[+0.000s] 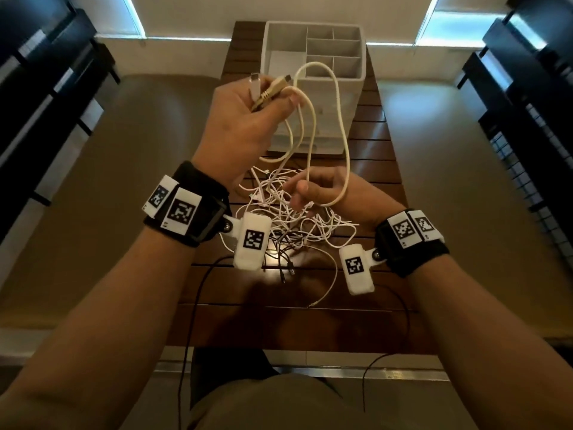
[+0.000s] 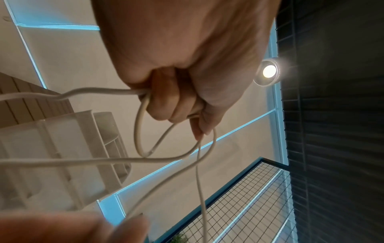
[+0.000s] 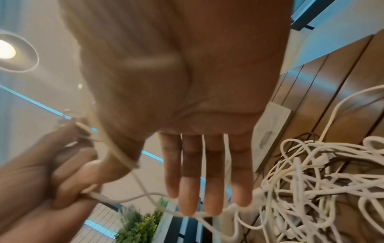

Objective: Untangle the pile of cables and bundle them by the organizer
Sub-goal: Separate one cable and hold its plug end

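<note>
**Limp cream cable looped between two hands, best held at its plug ends**

The cream cable (image 1: pixel 336 119) hangs in long loose loops above the desk (image 1: pixel 376 141), raised in front of the white organizer (image 1: pixel 313 76). It looks light, soft and fully limp, so it will likely sag and swing wherever it is not supported, and its smooth jacket could slide through a loose hold. The stiff plug ends (image 1: pixel 273 83) are the surest place to take it, and that is where the left hand (image 1: pixel 245 119) has it: the grip is a closed fist, fingers curled round both connectors and the strands below them. The right hand (image 1: pixel 328 189) sits lower; in the wrist view its fingers are straight and spread, with the bottom of the loop draped over the hand beside the thumb rather than clenched. Beneath both hands the tangled pile of thin white cables (image 1: pixel 294 218) lies on the desk, with a few dark leads (image 1: pixel 283 265) at its near edge, likely to snag if the loop drops into it
</note>
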The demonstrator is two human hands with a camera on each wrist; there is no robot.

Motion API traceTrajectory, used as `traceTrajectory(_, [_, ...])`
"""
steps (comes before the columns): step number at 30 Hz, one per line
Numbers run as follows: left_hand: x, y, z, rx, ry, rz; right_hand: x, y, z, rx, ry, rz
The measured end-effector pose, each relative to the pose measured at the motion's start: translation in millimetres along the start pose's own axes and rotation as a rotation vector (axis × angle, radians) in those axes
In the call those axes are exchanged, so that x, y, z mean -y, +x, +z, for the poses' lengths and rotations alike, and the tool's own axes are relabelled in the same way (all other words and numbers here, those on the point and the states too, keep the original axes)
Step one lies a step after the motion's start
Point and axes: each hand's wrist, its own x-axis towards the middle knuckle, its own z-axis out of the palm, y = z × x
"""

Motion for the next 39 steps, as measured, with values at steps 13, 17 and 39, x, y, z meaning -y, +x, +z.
traceTrajectory(13, [-55.4, -12.6, -19.6, 0.355, -0.093, -0.076, 44.0, -6.5, 13.7, -0.441, 0.011, -0.415])
traceTrajectory(17, [-49.3, -10.5, -31.8, 0.383, -0.019, -0.162, 20.9, -23.5, 41.3, -0.193, 0.113, -0.304])
traceTrajectory(39, [-65.4, 0.5, -72.2, 0.014, -0.221, -0.226, -132.2, -70.8, 86.4, -0.027, 0.561, 0.383])
